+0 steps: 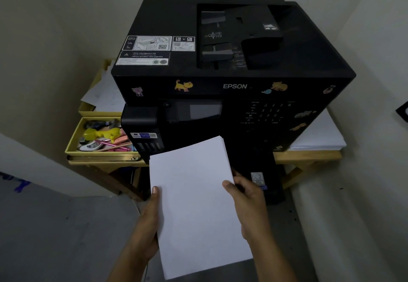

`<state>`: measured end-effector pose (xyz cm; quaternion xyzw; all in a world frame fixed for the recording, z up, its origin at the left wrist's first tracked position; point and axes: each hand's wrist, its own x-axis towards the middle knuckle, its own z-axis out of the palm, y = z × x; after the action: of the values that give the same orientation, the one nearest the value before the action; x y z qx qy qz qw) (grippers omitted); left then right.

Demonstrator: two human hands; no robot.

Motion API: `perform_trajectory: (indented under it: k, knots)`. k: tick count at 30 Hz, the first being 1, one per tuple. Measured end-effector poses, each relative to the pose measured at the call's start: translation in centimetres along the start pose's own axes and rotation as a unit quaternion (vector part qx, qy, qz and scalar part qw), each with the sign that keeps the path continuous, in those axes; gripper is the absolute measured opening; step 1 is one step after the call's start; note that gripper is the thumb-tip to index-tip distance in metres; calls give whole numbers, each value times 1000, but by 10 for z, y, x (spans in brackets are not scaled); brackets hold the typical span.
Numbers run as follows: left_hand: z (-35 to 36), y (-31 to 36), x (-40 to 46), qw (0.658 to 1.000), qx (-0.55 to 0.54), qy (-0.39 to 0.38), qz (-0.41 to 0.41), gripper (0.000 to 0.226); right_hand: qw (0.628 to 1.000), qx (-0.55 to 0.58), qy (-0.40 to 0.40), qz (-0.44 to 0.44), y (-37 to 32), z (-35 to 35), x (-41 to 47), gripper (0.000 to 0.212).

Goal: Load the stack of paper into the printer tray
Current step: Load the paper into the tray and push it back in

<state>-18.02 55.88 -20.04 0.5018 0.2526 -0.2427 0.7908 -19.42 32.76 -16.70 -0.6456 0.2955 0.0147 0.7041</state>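
A person holds a stack of paper (196, 206) in both hands in front of a black printer (231, 78), low in the centre of the frame. The left hand (148, 222) grips the stack's left edge, thumb lying flat on the top sheet and fingers hidden beneath; the right hand (247, 200) clamps the right edge the same way, thumb on top. The stack is tilted, its far corner pointing up and to the right, toward the lower front of the printer, and it hangs in the air with nothing under it.

The paper is not yet loaded: this appears to be the carry and approach. A dark tray (265, 184) seems to jut out low at the printer's front, just right of the stack, though it is too dim to tell whether it is fully drawn out or what its guides look like.

The next move likely calls for squaring the stack to the tray's opening, then lowering it flat and sliding it in.

The printer stands on a wooden surface (309, 156). A yellow box of pens (101, 138) sits at centre left, and spare white sheets (320, 136) lie at right.
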Motion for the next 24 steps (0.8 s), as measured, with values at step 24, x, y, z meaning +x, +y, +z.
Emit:
perform_trajectory:
  k: [24]
  knots:
    - [12, -10, 3, 999, 14, 41, 22, 63, 995, -83, -15, -52, 5, -13, 1, 13]
